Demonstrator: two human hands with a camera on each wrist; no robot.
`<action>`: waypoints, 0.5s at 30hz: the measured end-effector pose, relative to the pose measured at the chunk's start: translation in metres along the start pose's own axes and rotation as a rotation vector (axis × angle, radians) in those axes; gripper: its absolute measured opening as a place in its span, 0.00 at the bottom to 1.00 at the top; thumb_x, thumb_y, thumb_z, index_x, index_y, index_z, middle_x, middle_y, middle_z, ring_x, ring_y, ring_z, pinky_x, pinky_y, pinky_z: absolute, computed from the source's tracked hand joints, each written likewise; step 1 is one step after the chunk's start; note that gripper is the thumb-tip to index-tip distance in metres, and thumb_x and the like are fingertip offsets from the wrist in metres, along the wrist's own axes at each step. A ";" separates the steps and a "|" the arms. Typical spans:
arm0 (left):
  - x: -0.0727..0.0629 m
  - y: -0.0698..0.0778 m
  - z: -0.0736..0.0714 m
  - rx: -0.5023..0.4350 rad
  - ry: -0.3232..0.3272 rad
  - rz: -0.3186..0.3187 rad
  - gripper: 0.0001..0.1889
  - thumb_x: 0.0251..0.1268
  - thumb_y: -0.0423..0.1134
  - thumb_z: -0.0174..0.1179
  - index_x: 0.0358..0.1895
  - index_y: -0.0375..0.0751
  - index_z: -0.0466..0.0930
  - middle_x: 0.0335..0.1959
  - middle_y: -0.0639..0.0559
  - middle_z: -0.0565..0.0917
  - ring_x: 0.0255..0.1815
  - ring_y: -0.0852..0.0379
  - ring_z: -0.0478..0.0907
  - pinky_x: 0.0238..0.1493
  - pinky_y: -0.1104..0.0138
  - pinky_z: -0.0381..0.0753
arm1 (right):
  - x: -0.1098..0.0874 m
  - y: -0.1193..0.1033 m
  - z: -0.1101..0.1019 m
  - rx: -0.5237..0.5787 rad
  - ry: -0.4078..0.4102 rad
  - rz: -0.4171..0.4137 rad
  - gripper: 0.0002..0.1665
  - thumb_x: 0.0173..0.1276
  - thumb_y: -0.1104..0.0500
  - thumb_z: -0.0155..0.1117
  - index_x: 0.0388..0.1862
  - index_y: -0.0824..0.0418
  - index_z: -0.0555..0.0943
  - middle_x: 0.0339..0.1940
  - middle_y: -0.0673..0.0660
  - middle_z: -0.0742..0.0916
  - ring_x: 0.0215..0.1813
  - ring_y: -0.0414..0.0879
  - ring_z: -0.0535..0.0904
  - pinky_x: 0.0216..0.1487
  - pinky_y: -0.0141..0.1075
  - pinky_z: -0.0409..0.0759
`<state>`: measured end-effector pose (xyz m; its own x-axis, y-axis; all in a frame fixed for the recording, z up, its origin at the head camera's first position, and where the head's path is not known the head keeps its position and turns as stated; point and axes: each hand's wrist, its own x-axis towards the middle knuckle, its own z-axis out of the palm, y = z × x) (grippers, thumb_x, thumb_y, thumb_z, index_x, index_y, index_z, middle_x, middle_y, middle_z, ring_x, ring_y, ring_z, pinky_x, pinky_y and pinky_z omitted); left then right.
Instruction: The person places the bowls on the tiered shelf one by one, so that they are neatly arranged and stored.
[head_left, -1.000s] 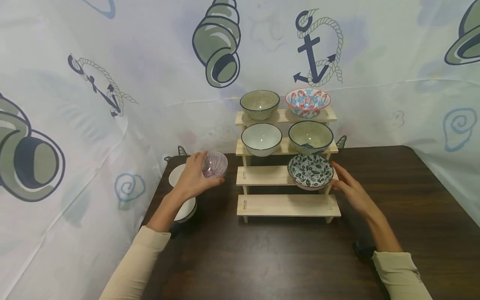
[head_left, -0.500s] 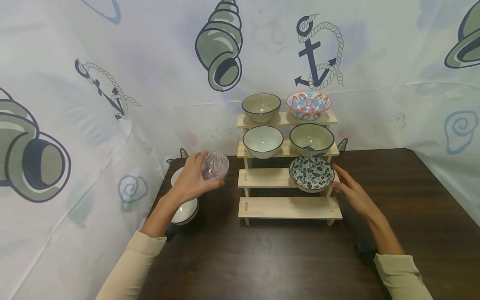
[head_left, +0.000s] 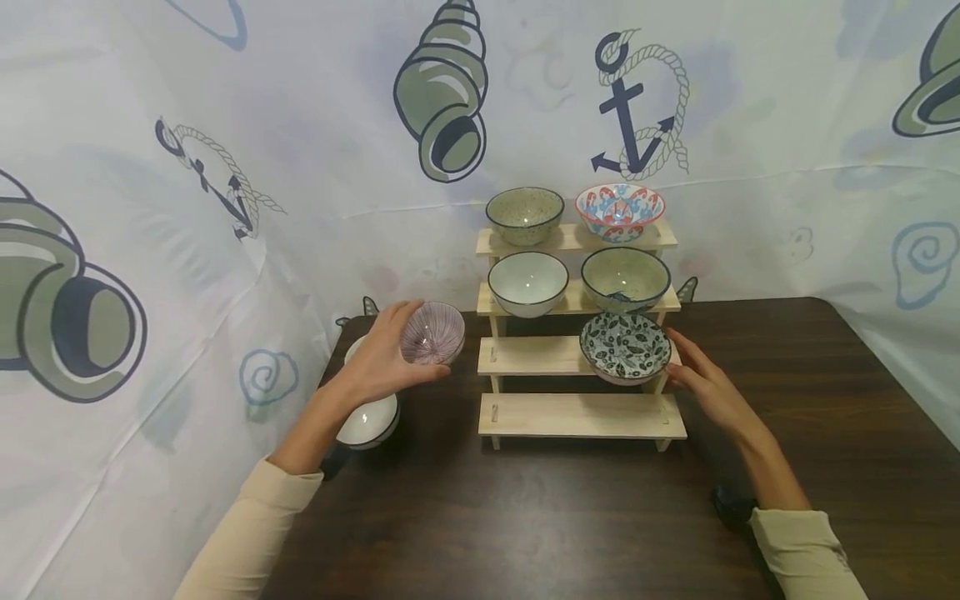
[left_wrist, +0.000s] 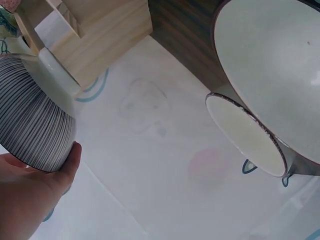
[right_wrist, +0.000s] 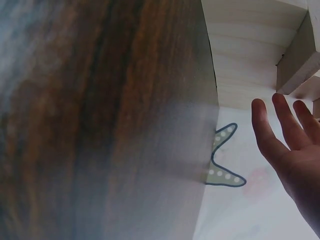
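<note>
In the head view my left hand (head_left: pixel 378 358) grips a small purple-striped bowl (head_left: pixel 432 333) by its side, left of the wooden stand. The left wrist view shows the same striped bowl (left_wrist: pixel 35 115) with the thumb against its outside. On the stand's third shelf from the top sits a black-and-white floral bowl (head_left: pixel 626 346). My right hand (head_left: pixel 708 383) has its fingertips at this bowl's right side; whether they touch it is hard to tell. The right wrist view shows the fingers (right_wrist: pixel 267 135) extended and spread beside the stand, holding nothing.
The stepped wooden stand (head_left: pixel 581 417) carries a speckled bowl (head_left: pixel 525 217), a red-and-blue bowl (head_left: pixel 619 212), a white bowl (head_left: pixel 528 283) and a green bowl (head_left: pixel 626 279) on its upper shelves. White bowls (head_left: pixel 369 422) stand on the dark table (head_left: pixel 510 525) under my left arm.
My left hand has shifted slightly right with the purple-striped bowl, which leans a little differently. My right hand stays beside the floral bowl. The head view has tipped slightly.
</note>
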<state>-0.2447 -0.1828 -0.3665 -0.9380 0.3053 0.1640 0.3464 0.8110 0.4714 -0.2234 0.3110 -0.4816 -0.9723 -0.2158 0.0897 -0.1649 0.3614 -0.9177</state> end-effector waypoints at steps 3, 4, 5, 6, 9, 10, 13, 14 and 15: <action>0.000 0.002 -0.002 0.000 -0.003 0.029 0.59 0.45 0.64 0.76 0.82 0.48 0.57 0.79 0.42 0.63 0.72 0.42 0.69 0.63 0.40 0.80 | 0.000 0.001 0.000 -0.005 -0.002 0.007 0.40 0.85 0.48 0.47 0.88 0.53 0.46 0.85 0.67 0.59 0.63 0.20 0.65 0.57 0.20 0.75; 0.000 0.002 -0.003 0.000 -0.004 0.039 0.59 0.46 0.64 0.76 0.82 0.49 0.57 0.79 0.42 0.63 0.73 0.43 0.68 0.64 0.40 0.80 | 0.000 0.001 -0.001 -0.006 -0.003 0.009 0.40 0.85 0.48 0.47 0.88 0.52 0.46 0.85 0.67 0.59 0.63 0.21 0.65 0.56 0.19 0.74; 0.000 0.003 -0.004 -0.001 -0.005 0.048 0.59 0.46 0.64 0.76 0.82 0.49 0.57 0.79 0.43 0.63 0.73 0.43 0.68 0.64 0.41 0.80 | 0.000 0.001 -0.001 -0.007 -0.002 0.012 0.40 0.85 0.47 0.47 0.88 0.52 0.46 0.85 0.67 0.59 0.64 0.21 0.65 0.56 0.18 0.74; 0.001 0.004 -0.005 -0.005 -0.006 0.057 0.59 0.46 0.64 0.76 0.82 0.50 0.57 0.79 0.44 0.63 0.73 0.44 0.68 0.64 0.41 0.79 | 0.000 0.000 -0.001 -0.010 -0.001 0.016 0.40 0.85 0.47 0.47 0.88 0.51 0.46 0.85 0.66 0.59 0.65 0.23 0.65 0.56 0.18 0.73; 0.000 0.006 -0.007 -0.012 -0.016 0.075 0.59 0.46 0.64 0.76 0.82 0.51 0.56 0.79 0.45 0.63 0.73 0.45 0.67 0.64 0.41 0.79 | 0.000 0.000 -0.002 -0.019 0.000 0.024 0.40 0.85 0.46 0.47 0.88 0.49 0.46 0.85 0.65 0.59 0.72 0.35 0.67 0.56 0.17 0.73; 0.000 0.006 -0.008 -0.011 -0.019 0.079 0.59 0.46 0.63 0.76 0.82 0.51 0.56 0.79 0.46 0.62 0.73 0.46 0.67 0.65 0.41 0.79 | 0.000 0.000 -0.002 -0.021 0.000 0.026 0.40 0.85 0.46 0.47 0.88 0.48 0.46 0.85 0.64 0.59 0.74 0.40 0.67 0.56 0.17 0.73; -0.001 0.006 -0.008 -0.003 -0.028 0.083 0.59 0.45 0.63 0.77 0.82 0.52 0.55 0.79 0.46 0.62 0.73 0.46 0.67 0.64 0.41 0.79 | 0.001 0.000 -0.001 -0.029 -0.001 0.025 0.40 0.85 0.46 0.47 0.88 0.50 0.46 0.85 0.64 0.59 0.77 0.51 0.65 0.55 0.17 0.73; -0.002 0.006 -0.009 0.000 -0.031 0.085 0.59 0.45 0.63 0.77 0.82 0.52 0.55 0.79 0.47 0.62 0.73 0.46 0.68 0.64 0.41 0.80 | 0.001 0.001 -0.001 -0.028 -0.001 0.022 0.40 0.85 0.47 0.47 0.88 0.50 0.46 0.85 0.65 0.59 0.77 0.49 0.65 0.56 0.17 0.73; -0.002 0.006 -0.009 0.003 -0.035 0.088 0.59 0.45 0.63 0.77 0.82 0.52 0.55 0.79 0.47 0.62 0.72 0.46 0.68 0.64 0.40 0.80 | 0.001 0.001 -0.001 -0.026 -0.001 0.019 0.40 0.85 0.47 0.47 0.88 0.50 0.46 0.85 0.65 0.59 0.76 0.44 0.66 0.56 0.17 0.73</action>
<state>-0.2405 -0.1828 -0.3565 -0.9032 0.3922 0.1744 0.4272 0.7818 0.4543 -0.2244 0.3121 -0.4822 -0.9751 -0.2097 0.0724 -0.1512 0.3890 -0.9088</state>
